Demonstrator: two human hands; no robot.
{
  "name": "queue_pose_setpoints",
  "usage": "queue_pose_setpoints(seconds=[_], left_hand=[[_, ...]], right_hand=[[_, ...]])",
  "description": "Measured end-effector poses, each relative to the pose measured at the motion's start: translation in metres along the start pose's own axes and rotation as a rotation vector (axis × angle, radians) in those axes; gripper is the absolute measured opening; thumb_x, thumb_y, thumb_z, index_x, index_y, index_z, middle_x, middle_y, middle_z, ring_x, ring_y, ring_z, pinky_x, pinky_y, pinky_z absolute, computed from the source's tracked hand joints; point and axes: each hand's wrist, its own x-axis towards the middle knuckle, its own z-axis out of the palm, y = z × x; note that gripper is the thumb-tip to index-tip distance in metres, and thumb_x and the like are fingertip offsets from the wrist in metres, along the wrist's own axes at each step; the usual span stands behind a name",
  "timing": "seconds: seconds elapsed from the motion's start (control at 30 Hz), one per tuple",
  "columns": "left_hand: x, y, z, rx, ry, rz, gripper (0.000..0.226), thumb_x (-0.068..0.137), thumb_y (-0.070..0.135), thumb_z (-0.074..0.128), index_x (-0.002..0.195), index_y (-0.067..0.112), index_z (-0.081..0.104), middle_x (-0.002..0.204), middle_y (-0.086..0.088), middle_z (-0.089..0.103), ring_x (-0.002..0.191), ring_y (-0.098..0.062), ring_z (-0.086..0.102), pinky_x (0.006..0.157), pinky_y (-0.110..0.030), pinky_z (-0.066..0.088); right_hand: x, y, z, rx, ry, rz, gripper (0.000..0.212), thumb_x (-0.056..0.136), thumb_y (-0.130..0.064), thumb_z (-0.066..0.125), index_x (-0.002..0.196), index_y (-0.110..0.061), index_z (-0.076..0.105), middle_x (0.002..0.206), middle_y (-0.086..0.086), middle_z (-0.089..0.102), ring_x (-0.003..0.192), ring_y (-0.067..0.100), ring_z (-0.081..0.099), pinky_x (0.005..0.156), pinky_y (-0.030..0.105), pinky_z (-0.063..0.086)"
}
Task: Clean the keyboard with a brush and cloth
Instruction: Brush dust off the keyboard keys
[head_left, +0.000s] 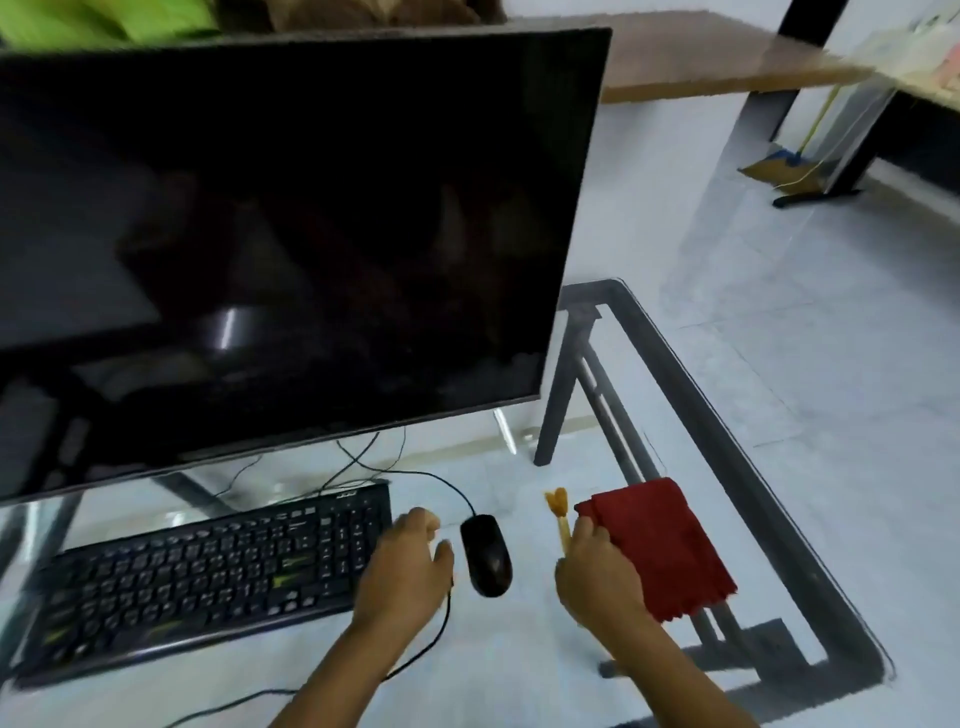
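Observation:
A black keyboard (208, 571) lies on the glass table (769, 499), under a big dark monitor. My left hand (408, 569) rests at the keyboard's right end, fingers curled, between the keyboard and a black mouse (487, 553). My right hand (597, 571) holds a small brush (558, 506) with a pale wooden handle and orange bristles that point away from me. A folded red cloth (670, 545) lies on the glass just right of that hand, touching it.
The monitor (291, 244) stands close behind the keyboard. Cables (431, 639) run from the mouse and keyboard across the glass. The table's right edge and dark metal frame (571, 374) are near the cloth. A wooden desk (701, 67) stands farther back.

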Motion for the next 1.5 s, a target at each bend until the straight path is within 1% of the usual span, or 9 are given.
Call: queue_pose_setpoints(seconds=[0.17, 0.27, 0.5, 0.77, 0.87, 1.03, 1.23, 1.4, 1.5], left_hand=[[-0.009, -0.025, -0.022, 0.022, 0.104, 0.021, 0.025, 0.094, 0.025, 0.053, 0.118, 0.018, 0.056, 0.117, 0.004, 0.055, 0.113, -0.016, 0.050, 0.084, -0.028, 0.047], [-0.010, -0.041, -0.038, 0.030, 0.158, 0.030, 0.021, 0.092, 0.022, 0.055, 0.113, 0.018, 0.057, 0.110, 0.001, 0.056, 0.108, -0.019, 0.051, 0.079, -0.031, 0.048], [-0.017, -0.108, -0.103, 0.042, 0.217, 0.009, 0.037, 0.092, 0.026, 0.058, 0.127, 0.015, 0.053, 0.125, -0.005, 0.053, 0.119, -0.023, 0.048, 0.095, -0.036, 0.046], [-0.052, -0.257, -0.194, 0.073, 0.231, -0.078, 0.056, 0.086, 0.022, 0.067, 0.136, 0.007, 0.046, 0.138, -0.012, 0.046, 0.129, -0.029, 0.042, 0.110, -0.038, 0.034], [-0.058, -0.308, -0.220, 0.057, 0.220, -0.062, 0.068, 0.086, 0.032, 0.068, 0.143, 0.009, 0.039, 0.150, -0.008, 0.037, 0.141, -0.025, 0.030, 0.116, -0.037, 0.026], [-0.049, -0.356, -0.225, -0.075, 0.108, 0.022, 0.114, 0.068, 0.079, 0.056, 0.154, 0.022, 0.008, 0.159, 0.014, 0.005, 0.145, -0.002, 0.004, 0.118, -0.030, 0.011], [-0.017, -0.364, -0.217, 0.040, -0.077, 0.175, 0.139, 0.053, 0.087, 0.060, 0.152, 0.022, -0.013, 0.156, 0.016, -0.020, 0.144, -0.002, -0.019, 0.119, -0.038, -0.006], [-0.004, -0.371, -0.217, 0.049, -0.074, 0.191, 0.140, 0.053, 0.081, 0.068, 0.152, 0.023, -0.012, 0.157, 0.016, -0.016, 0.144, -0.002, -0.018, 0.118, -0.034, -0.007], [-0.010, -0.374, -0.214, 0.037, -0.052, 0.204, 0.138, 0.053, 0.078, 0.070, 0.153, 0.021, -0.007, 0.154, 0.018, -0.013, 0.144, -0.001, -0.013, 0.118, -0.032, -0.004]], right_hand=[[0.000, -0.013, -0.011, 0.034, -0.048, -0.011, 0.025, 0.093, -0.017, 0.041, 0.117, -0.007, 0.042, 0.109, 0.011, 0.057, 0.094, 0.028, 0.060, 0.072, 0.034, 0.048], [0.001, -0.042, -0.028, 0.175, -0.021, -0.189, 0.008, 0.092, -0.015, 0.049, 0.098, -0.012, 0.045, 0.092, 0.007, 0.053, 0.075, 0.027, 0.057, 0.064, 0.040, 0.049], [-0.009, -0.160, -0.055, 0.323, -0.012, -0.508, 0.013, 0.091, -0.019, 0.057, 0.103, -0.017, 0.060, 0.093, 0.003, 0.058, 0.075, 0.019, 0.056, 0.062, 0.030, 0.044], [-0.044, -0.277, -0.029, 0.580, -0.065, -0.379, 0.012, 0.082, -0.010, 0.065, 0.085, -0.022, 0.065, 0.088, -0.011, 0.064, 0.073, 0.006, 0.060, 0.056, 0.006, 0.042], [-0.061, -0.315, -0.008, 0.688, -0.084, -0.335, 0.014, 0.083, -0.014, 0.070, 0.090, -0.023, 0.063, 0.086, -0.009, 0.068, 0.077, 0.014, 0.065, 0.058, 0.014, 0.047], [-0.076, -0.366, 0.038, 0.940, -0.004, -0.273, 0.013, 0.086, -0.024, 0.071, 0.092, -0.022, 0.060, 0.082, 0.000, 0.072, 0.077, 0.016, 0.070, 0.068, 0.031, 0.056], [-0.094, -0.407, 0.088, 0.764, -0.148, -0.386, 0.008, 0.099, -0.019, 0.049, 0.097, -0.015, 0.043, 0.091, 0.008, 0.072, 0.065, 0.011, 0.069, 0.061, 0.030, 0.060], [-0.085, -0.401, 0.081, 0.789, 0.117, -0.379, 0.012, 0.094, -0.006, 0.056, 0.096, -0.018, 0.054, 0.085, 0.002, 0.071, 0.076, 0.015, 0.071, 0.071, 0.031, 0.058], [-0.101, -0.404, 0.082, 0.726, -0.325, -0.392, 0.009, 0.091, -0.006, 0.061, 0.093, -0.014, 0.059, 0.078, 0.002, 0.071, 0.068, 0.019, 0.071, 0.066, 0.032, 0.060]])
